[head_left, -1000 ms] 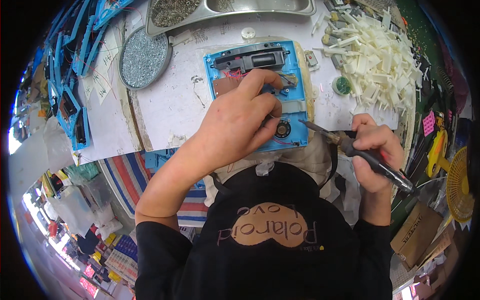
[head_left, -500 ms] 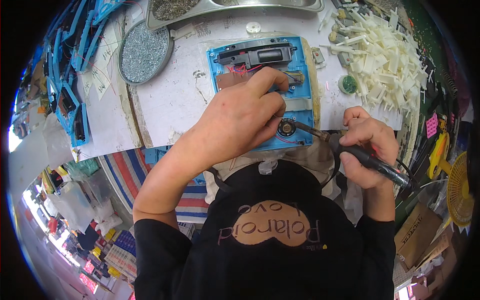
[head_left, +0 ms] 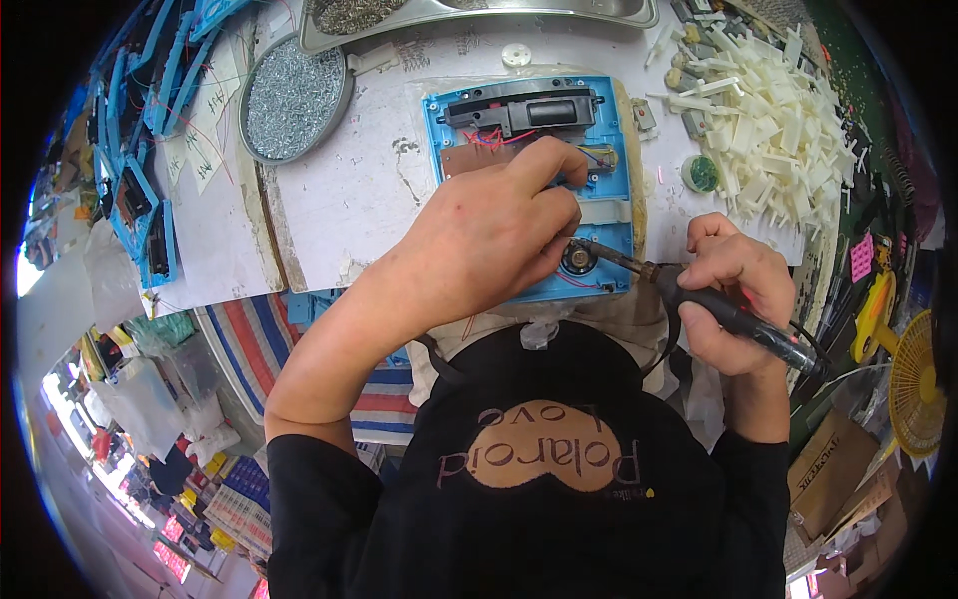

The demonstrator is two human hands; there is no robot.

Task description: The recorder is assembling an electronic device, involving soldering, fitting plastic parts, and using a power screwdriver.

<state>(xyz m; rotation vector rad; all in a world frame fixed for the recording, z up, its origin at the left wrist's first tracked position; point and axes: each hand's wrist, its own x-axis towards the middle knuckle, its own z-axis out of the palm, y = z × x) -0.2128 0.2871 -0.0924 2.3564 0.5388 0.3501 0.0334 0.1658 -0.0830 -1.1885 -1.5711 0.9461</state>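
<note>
A blue plastic housing [head_left: 621, 183] lies open-side up on the bench in front of me. Inside it are a black battery-box-like part [head_left: 539, 112], a brown circuit board [head_left: 459, 160], red and blue wires, and a small round speaker [head_left: 579, 259] near the edge closest to me. Over the housing's middle, my left hand [head_left: 499, 225] has its fingers curled in beside the speaker; whatever they pinch is hidden under them. My right hand [head_left: 738, 285] grips a soldering iron [head_left: 733, 316] by its black handle, its metal tip reaching the speaker's upper edge.
White plastic parts [head_left: 778, 130] lie heaped at the far right, near a green-and-white roll [head_left: 701, 174]. A round tray of screws [head_left: 351, 85] and a metal tray [head_left: 479, 22] stand at the back. More blue housings [head_left: 130, 210] are stacked left; a yellow fan [head_left: 913, 379] is at right.
The iron's tip has shifted slightly left across the speaker toward my left fingers. Both hands otherwise keep nearly the same pose, while the bench view has shifted a little to the right.
</note>
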